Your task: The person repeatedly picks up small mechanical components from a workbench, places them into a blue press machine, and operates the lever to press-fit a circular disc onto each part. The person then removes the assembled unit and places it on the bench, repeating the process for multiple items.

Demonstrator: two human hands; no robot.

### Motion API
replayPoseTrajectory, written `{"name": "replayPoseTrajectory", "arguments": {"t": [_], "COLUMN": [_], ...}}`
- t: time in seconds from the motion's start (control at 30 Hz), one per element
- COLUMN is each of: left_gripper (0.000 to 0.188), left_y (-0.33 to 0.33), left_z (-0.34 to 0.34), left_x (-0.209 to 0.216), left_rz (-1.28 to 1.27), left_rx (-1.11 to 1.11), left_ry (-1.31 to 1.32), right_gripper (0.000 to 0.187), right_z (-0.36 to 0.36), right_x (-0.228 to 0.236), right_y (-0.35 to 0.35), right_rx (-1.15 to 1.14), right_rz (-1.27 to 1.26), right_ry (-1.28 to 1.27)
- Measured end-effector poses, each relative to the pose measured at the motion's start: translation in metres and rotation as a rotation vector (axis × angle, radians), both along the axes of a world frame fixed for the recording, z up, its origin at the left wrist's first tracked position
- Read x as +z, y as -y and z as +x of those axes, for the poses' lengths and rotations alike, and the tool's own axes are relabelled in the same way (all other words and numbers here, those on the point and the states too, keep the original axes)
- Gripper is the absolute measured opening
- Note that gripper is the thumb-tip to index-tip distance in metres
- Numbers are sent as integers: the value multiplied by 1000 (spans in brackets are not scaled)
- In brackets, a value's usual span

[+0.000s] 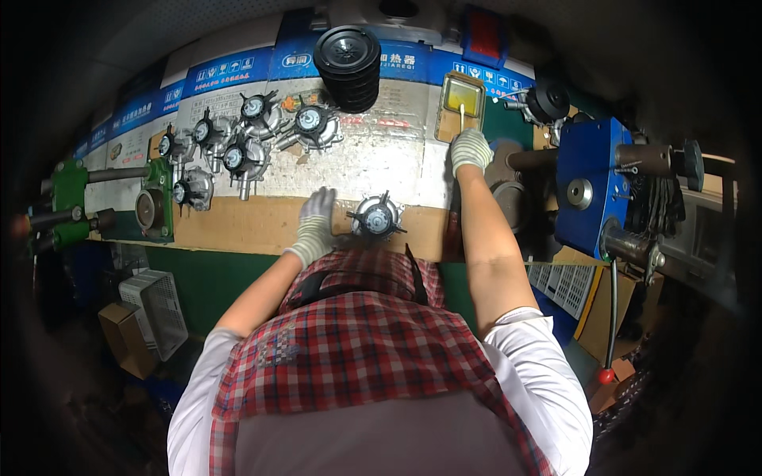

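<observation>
Both apart: left hand (317, 226) outstretched beside round metal part (378, 216); right hand (471, 152) clamped on pale stick (462, 120), tip at tray (446, 125). White lettering (401, 60), icons (232, 66) on blue-banded cardboard (389, 166).

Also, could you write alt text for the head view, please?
A gloved right hand holds a thin pale stick at a tray with yellow contents; the gloved left hand is beside a metal part. Six similar parts at left and a black ribbed stack farther back stand on cardboard.
</observation>
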State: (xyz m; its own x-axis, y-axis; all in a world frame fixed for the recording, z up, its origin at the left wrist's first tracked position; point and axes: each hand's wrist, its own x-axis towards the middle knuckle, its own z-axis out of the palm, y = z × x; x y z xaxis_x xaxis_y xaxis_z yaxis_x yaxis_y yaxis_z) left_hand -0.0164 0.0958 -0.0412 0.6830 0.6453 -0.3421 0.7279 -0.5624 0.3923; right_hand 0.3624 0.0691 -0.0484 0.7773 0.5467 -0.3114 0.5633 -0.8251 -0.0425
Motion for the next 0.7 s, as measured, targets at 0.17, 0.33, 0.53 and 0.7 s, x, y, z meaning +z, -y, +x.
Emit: {"name": "replayPoseTrajectory", "arguments": {"t": [0.17,0.33,0.53,0.7], "left_gripper": [98,62,38,41], "left_y": [1,-13,-47,-55], "left_z": [48,105,129,118], "left_x": [-24,3,72,126], "left_rz": [32,-382,-895,-918], "left_rx": [-302,-192,11,-117], "left_ry": [296,283,380,224], "right_gripper": [43,27,33,35], "right_z": [-29,-66,-81,-84], "right_x": [55,117,194,211], "right_y": [4,57,85,72], "right_rx": [-82,-195,636,859], "right_rz": [311,989,487,446], "right_ry": [-54,-684,-5,66]}}
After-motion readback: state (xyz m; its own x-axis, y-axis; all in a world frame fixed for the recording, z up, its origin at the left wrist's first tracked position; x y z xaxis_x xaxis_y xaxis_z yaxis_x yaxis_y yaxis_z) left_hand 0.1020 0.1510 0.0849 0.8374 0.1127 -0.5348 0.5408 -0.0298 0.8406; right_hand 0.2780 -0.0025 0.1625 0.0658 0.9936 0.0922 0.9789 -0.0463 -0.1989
